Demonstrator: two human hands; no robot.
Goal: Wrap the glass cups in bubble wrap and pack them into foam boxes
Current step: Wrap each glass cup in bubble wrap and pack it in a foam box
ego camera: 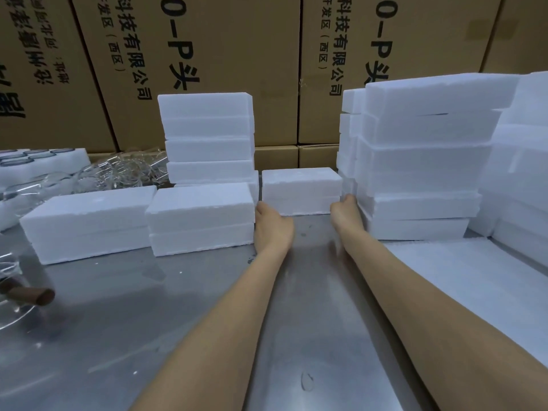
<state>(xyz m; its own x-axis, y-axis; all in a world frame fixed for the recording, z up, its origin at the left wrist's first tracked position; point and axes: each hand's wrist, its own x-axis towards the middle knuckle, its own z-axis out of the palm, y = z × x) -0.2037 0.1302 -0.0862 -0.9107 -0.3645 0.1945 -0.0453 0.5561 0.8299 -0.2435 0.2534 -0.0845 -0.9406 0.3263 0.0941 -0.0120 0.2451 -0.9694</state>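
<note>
A closed white foam box (301, 189) lies on the steel table (184, 315) straight ahead, between two foam stacks. My left hand (271, 226) presses against its left end and my right hand (347, 215) against its right end; the fingertips are hidden beside the box. Two more closed foam boxes (89, 223) (201, 221) lie to the left. Clear glass cups (124, 172) are piled at the back left, beside a foam tray (44, 163) with round cup holes. Clear wrap (12, 295) shows at the left edge.
A tall foam box stack (209, 137) stands behind centre left, and bigger stacks (421, 155) crowd the right side. A flat foam sheet (474, 280) lies at right. A brown handle (32, 293) rests at left. Cardboard cartons (237, 54) wall the back.
</note>
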